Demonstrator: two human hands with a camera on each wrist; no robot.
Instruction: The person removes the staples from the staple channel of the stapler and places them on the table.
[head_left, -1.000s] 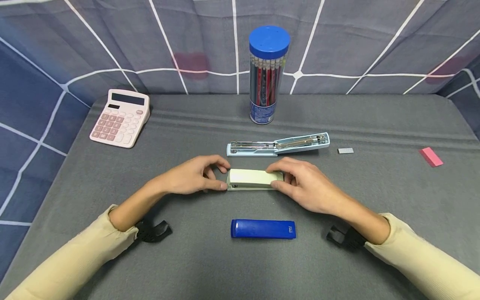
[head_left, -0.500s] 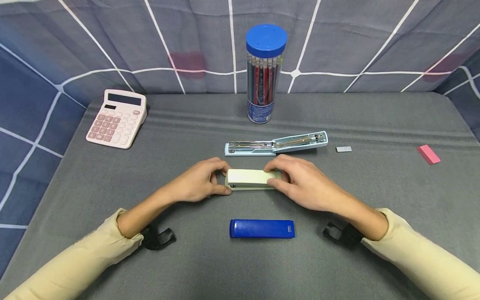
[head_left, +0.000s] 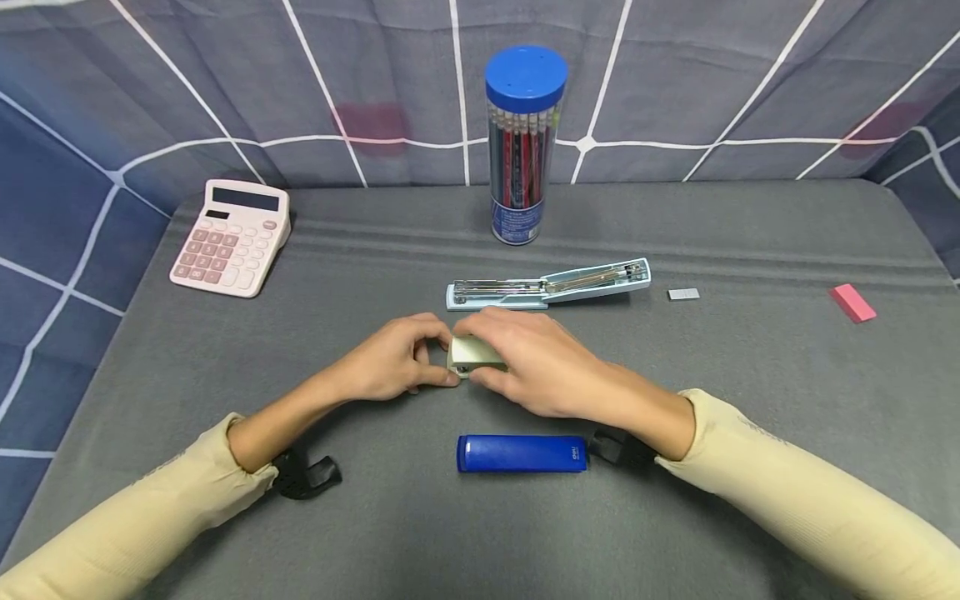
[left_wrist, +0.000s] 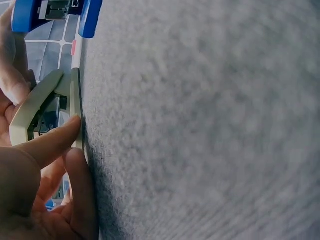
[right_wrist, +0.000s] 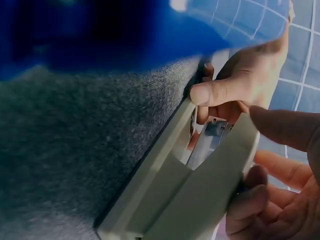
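Observation:
A pale green stapler [head_left: 477, 350] lies on the table between both hands. My left hand [head_left: 393, 358] holds its left end, and the thumb touches the base in the left wrist view. Over the stapler's top lies my right hand [head_left: 543, 367], hiding its right part; thumb and fingers grip the upper arm near the left end. The right wrist view shows a gap between the upper arm and base of the stapler [right_wrist: 200, 200]. Behind it a light blue stapler [head_left: 498, 293] lies unfolded, its metal inside exposed. A dark blue stapler [head_left: 521, 453] lies closed in front.
A strip of staples [head_left: 683, 294] and a pink eraser [head_left: 852, 302] lie to the right on the grey table [head_left: 375, 517]. At the back stands a clear tub of pencils [head_left: 517, 167] with a blue lid. A pink calculator [head_left: 231, 242] sits at the back left.
My left hand has come in to hold the green stapler's left end. My right hand has slid left along the stapler from its right end to near the left end.

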